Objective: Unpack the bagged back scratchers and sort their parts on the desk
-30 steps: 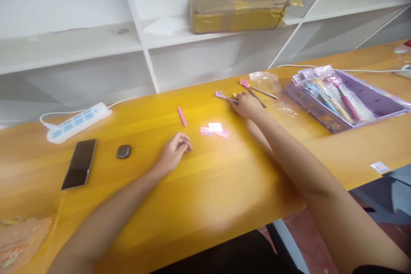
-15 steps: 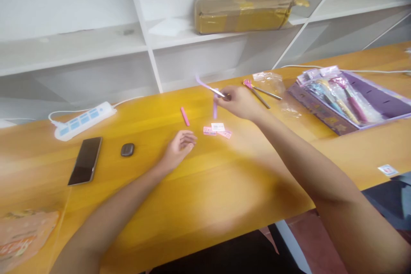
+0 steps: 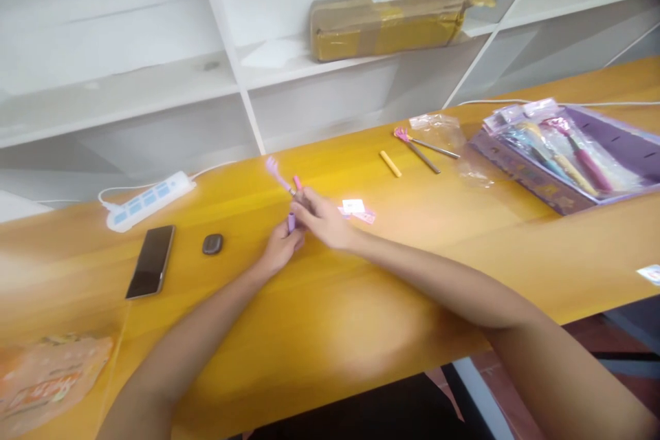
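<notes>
My right hand (image 3: pixel 322 216) is closed around the rod of a back scratcher with a purple, claw-like head (image 3: pixel 272 166), which points up and left. In my closed left hand (image 3: pixel 281 246) is a purple tube-shaped handle sleeve (image 3: pixel 291 222), its upper end sticking out. The two hands are close together above the table, the right one slightly higher. Partly behind the right hand lies a pink sleeve (image 3: pixel 298 182). To the right are a yellow sleeve (image 3: pixel 390 163) and a pink-headed back scratcher (image 3: pixel 420 155) beside another metal rod (image 3: pixel 436 148). Small pink and white cards (image 3: pixel 353 206) lie by my right wrist.
A purple box (image 3: pixel 536 175) at the right holds bagged back scratchers. Clear plastic bags (image 3: pixel 438 127) lie near it. On the left are a power strip (image 3: pixel 152 201), a phone (image 3: pixel 151 261), a small dark case (image 3: pixel 212 243) and an orange packet (image 3: pixel 51 381). A taped parcel (image 3: pixel 386 24) sits on the shelf.
My right hand has moved left and down with the back scratcher, meeting my left hand. The purple sleeve, earlier on the table, is now in my left hand. The yellow sleeve has come into sight.
</notes>
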Demonstrator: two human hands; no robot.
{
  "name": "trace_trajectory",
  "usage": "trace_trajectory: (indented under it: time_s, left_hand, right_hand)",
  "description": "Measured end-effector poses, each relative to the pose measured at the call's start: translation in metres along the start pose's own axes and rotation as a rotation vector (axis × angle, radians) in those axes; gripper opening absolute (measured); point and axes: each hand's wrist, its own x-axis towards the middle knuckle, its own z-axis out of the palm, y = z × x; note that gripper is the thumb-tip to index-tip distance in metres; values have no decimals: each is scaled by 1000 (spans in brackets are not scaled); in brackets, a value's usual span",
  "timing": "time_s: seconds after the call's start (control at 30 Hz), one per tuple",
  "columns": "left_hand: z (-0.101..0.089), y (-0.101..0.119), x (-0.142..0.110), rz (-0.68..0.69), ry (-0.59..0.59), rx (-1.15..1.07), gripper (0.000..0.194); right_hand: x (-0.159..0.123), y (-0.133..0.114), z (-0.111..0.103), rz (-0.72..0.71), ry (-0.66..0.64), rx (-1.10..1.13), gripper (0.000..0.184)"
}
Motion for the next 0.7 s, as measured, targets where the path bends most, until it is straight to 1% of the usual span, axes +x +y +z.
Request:
trace_trajectory:
  time_s: [0.03,0.1,0.2,0.27,0.3,0.37,0.4,0.47,0.57,0.7]
  left_hand:
    - [1,3,-1,-15,-33,-12,21]
    - [1,8,-4,-24,-94,-8,17]
    - [-1,12,-7,-2,-158,33,19]
    - [-1,14,-8,24,-164,69,29]
    - [-1,14,-8,37,-156,99,36]
    - [0,17,-9,61,-123,179,46]
    - [1,18,-9,67,-107,220,50]
    - [4,19,-10,71,-86,278,53]
    - [7,18,-11,57,-86,307,55]
    - [8,12,-10,37,-41,236,51]
  right_hand:
    - [7,-12,-9,-14,10,93,34]
    - [22,-43,-24,-37,-25,254,43]
    - [40,-99,-43,-56,-64,544,45]
    - [46,-133,-51,-94,-82,662,48]
    - [48,-146,-54,-105,-83,682,52]
    - [47,-161,-55,-117,-71,706,58]
    - [45,-162,-53,-114,-67,718,61]
    - [40,-153,-43,-111,-76,767,65]
    - [30,-119,-17,-81,-125,817,71]
    - [19,-68,16,-9,-193,860,74]
